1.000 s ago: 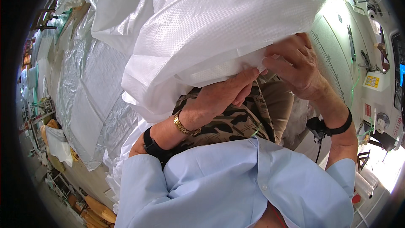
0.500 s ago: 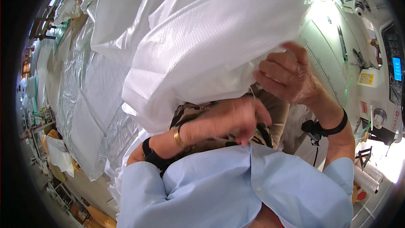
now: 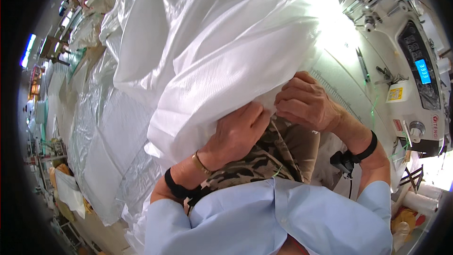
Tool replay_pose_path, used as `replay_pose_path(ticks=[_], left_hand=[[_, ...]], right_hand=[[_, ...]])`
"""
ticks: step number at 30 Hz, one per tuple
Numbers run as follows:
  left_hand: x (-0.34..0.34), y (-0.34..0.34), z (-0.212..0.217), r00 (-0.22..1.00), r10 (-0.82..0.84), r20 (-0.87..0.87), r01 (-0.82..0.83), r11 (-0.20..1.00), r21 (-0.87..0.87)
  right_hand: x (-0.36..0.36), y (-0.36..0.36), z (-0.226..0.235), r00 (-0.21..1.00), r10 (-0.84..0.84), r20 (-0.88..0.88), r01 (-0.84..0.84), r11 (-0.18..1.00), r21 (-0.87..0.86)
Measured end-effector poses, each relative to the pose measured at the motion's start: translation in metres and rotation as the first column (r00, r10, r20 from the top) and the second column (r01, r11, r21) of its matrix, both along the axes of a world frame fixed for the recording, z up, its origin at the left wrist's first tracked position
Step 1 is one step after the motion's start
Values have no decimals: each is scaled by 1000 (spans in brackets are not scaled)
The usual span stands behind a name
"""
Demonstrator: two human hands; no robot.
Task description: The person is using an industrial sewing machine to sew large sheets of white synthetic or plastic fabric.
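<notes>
A large sheet of shiny white woven plastic (image 3: pixel 236 61) lies bunched in front of me and hangs down toward my lap. Its near edge is between the curled fingers of my left hand (image 3: pixel 239 131), which is closed on it. Close beside it, my right hand (image 3: pixel 309 104) is also closed, with its fingertips pinching the same edge. The two hands almost touch. The exact fold between the fingertips is hidden. A short green thread (image 3: pixel 278 170) rests on my camouflage-patterned clothing below the hands.
On the right stands a white sewing machine (image 3: pixel 398 66) with a lit blue display (image 3: pixel 423 71) and a knob (image 3: pixel 416 131). Tweezers (image 3: pixel 363 65) lie on its table near a ruler scale (image 3: pixel 337 89). Clear plastic sheeting (image 3: pixel 104 146) covers the left side. White rolls (image 3: pixel 420 202) stand at lower right.
My left hand has risen from my lap to the sheet's edge and closed on it. My right hand has come down slightly and now pinches the edge beside it. The view has shifted.
</notes>
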State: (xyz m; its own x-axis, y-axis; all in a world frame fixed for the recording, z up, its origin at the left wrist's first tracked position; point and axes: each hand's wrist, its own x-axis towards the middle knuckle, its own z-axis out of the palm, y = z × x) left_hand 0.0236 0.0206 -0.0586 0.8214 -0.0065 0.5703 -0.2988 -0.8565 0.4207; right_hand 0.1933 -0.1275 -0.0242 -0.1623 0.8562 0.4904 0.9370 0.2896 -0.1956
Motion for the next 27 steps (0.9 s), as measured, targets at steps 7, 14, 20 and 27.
replay_pose_path(ticks=[7, 14, 20, 27], left_hand=[[7, 1, 22, 993, -118, 29, 110, 974, 200], [23, 11, 39, 906, -403, -132, 419, 807, 417], [33, 11, 47, 903, -397, -164, 429, 845, 319], [35, 11, 49, 923, -342, -176, 354, 935, 36]], right_hand=[[22, -2, 16, 985, -144, -91, 116, 958, -261], [25, -4, 1, 984, -128, -125, 89, 957, -276], [30, -6, -3, 974, -125, -189, 87, 976, -198], [49, -9, 2, 959, -264, -102, 249, 958, -141]])
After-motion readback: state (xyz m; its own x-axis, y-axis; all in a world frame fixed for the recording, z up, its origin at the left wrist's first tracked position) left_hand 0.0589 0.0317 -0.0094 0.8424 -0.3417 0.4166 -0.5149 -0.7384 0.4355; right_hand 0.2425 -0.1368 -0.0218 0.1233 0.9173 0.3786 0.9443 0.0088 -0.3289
